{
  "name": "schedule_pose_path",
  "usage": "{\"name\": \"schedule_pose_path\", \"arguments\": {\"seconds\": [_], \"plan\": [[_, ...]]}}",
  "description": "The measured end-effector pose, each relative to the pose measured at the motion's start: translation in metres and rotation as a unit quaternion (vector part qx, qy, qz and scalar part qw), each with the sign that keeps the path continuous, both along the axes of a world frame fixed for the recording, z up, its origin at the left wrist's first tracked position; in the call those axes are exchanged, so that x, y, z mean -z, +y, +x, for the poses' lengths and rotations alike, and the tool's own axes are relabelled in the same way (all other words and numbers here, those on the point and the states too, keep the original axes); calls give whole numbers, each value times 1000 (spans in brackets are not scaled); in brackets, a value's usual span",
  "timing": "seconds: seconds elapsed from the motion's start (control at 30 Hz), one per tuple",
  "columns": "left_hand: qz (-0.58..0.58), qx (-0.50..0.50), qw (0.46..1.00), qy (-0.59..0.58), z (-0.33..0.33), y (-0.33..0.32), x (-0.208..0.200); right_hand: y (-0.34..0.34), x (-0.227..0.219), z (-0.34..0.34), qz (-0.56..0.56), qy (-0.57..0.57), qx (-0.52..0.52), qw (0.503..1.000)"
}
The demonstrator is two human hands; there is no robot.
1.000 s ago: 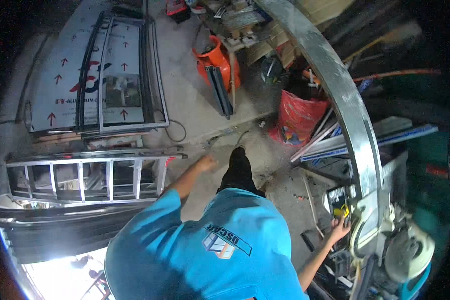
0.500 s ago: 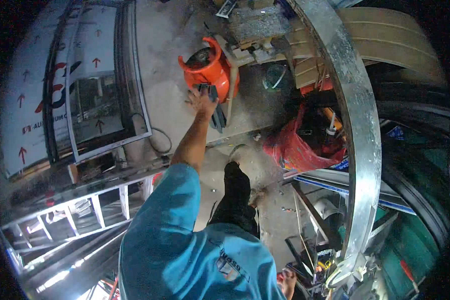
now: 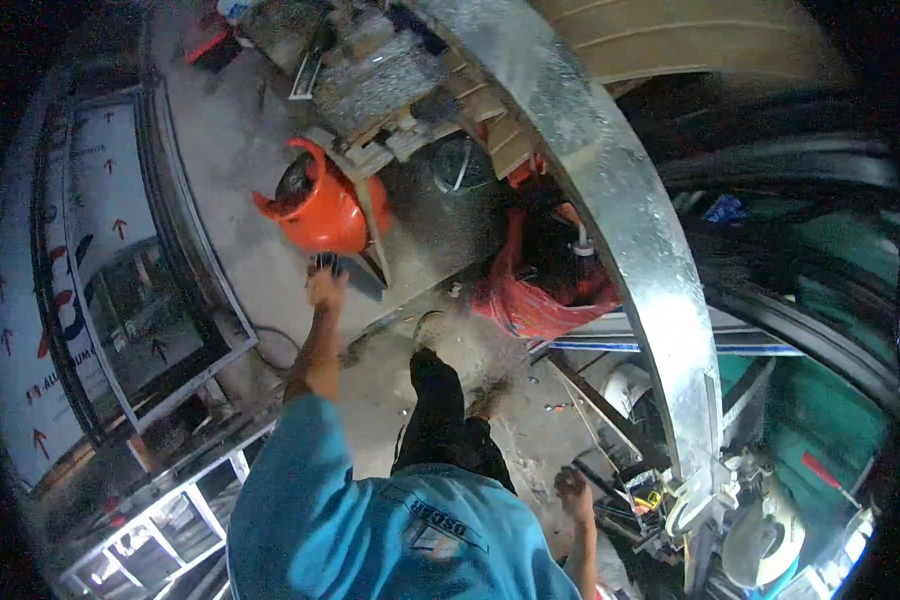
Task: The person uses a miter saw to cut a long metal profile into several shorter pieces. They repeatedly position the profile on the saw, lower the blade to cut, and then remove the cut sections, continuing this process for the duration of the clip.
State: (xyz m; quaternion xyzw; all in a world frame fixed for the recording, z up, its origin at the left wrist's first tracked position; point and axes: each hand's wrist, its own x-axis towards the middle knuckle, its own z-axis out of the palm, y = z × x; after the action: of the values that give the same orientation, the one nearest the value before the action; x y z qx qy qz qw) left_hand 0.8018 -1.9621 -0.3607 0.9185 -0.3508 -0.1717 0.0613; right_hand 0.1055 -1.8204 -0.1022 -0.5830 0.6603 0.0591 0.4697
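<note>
My left arm reaches forward, and my left hand (image 3: 327, 287) is closed on the end of a dark profile piece (image 3: 327, 262). That hand is just on the near side of an orange gas cylinder (image 3: 322, 222) with a collar around its top. A flat grey strip (image 3: 363, 283) lies on the floor right of the hand. Low on the right, my right hand (image 3: 573, 492) hangs with curled fingers beside a heap of dark bars and tools. Whether anything is inside it is hidden.
A curved metal beam (image 3: 625, 210) crosses the view on the right. Behind it lie a red sack (image 3: 545, 308) and black profiles (image 3: 810, 330). Framed panels (image 3: 120, 250) lean at left above a ladder (image 3: 160, 540). A dark bucket (image 3: 462, 165) stands past the cylinder.
The view has turned and shifted right, so the cylinder and panels sit further left. My left hand has drawn closer from the cylinder with the profile. My right hand has come further into view.
</note>
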Motion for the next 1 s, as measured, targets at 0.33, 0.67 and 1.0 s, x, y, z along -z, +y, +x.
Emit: {"name": "schedule_pose_path", "arguments": {"seconds": [0.33,0.67,1.0], "plan": [[-203,244,948,-23,-84,60,-311,-97,5,131,-100,-129,-157,974],[-218,386,896,-9,-245,7,-686,-142,-113,183,-409,-287,-136,856],[-189,273,917,220,-276,-112,-746,-146,-210,46,-369,-295,-44,880]]}}
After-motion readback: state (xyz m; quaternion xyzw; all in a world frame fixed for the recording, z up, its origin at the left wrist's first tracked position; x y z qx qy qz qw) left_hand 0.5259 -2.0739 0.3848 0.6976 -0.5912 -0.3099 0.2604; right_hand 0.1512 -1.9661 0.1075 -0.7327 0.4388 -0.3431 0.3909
